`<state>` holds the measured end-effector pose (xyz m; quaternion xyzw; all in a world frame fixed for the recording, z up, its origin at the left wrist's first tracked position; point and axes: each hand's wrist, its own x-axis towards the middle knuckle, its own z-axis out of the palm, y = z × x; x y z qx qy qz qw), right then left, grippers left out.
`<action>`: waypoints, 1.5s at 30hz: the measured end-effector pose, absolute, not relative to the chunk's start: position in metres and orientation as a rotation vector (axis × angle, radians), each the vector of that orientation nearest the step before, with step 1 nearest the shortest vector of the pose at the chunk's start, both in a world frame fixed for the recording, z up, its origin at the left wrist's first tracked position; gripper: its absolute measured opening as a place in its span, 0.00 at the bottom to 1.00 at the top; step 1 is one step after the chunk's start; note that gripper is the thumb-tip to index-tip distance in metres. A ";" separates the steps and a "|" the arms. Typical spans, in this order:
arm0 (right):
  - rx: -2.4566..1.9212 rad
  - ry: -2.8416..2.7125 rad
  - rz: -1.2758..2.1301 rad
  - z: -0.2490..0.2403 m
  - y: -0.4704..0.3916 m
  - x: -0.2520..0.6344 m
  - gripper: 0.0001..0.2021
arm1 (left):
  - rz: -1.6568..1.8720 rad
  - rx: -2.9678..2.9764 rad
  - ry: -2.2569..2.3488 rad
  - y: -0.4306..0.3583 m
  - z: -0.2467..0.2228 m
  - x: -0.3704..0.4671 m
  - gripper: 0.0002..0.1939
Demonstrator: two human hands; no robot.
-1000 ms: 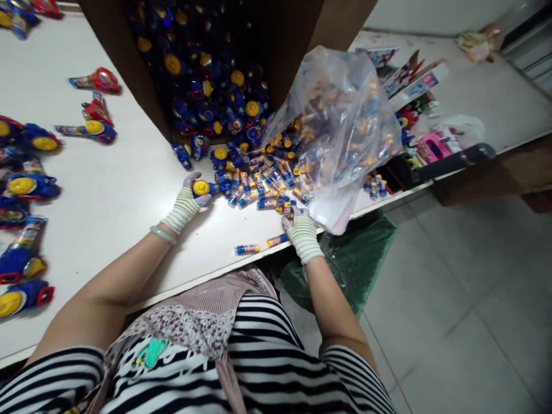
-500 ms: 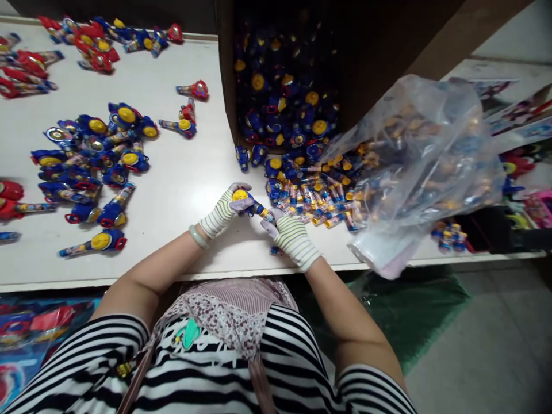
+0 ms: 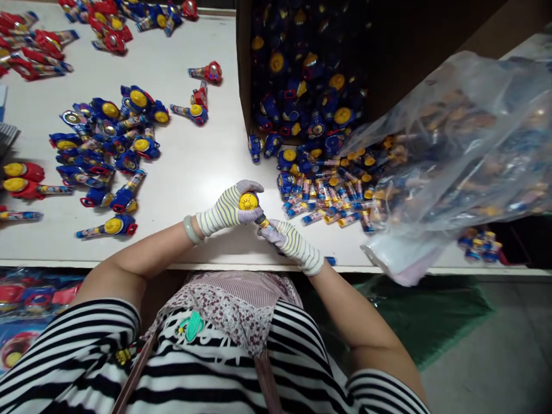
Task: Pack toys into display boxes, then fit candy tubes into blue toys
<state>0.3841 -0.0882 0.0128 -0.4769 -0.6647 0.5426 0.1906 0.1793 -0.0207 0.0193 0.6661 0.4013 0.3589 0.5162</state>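
My left hand [image 3: 228, 210], in a striped work glove, is closed around a small toy body with a round yellow disc [image 3: 248, 201]. My right hand [image 3: 291, 240], gloved alike, pinches a short tube with a yellow end [image 3: 264, 223]. The tube meets the toy's dark lower end between the two hands; whether it is fully joined I cannot tell. Most of the tube is hidden by my right fingers. Just right of my hands lies a heap of small tubes [image 3: 332, 198] with blue and yellow ends. Another tube [image 3: 330, 261] lies by the table edge, beyond my right wrist.
A large cardboard box [image 3: 245, 75] holds many blue toys. A clear plastic bag [image 3: 457, 144] with more tubes covers the table's right side. Blue toys with tubes [image 3: 107, 132] are piled on the left, with red ones [image 3: 32, 190] farther left. The white table's front edge [image 3: 142, 264] runs before me.
The view has shifted, so the table's contents appear farther right and higher. My hands stay together on the toy and tube, with the yellow disc now facing the camera more fully.
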 end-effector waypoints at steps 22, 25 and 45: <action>-1.762 -1.968 1.139 0.015 -0.081 0.370 0.22 | 0.600 1.672 1.320 -0.007 0.033 0.183 0.17; -1.475 -1.712 1.666 0.010 -0.087 0.374 0.27 | 0.826 1.677 1.146 -0.015 0.031 0.180 0.21; -1.694 -1.790 1.414 0.005 -0.073 0.355 0.23 | 0.707 1.614 1.297 -0.007 0.013 0.169 0.22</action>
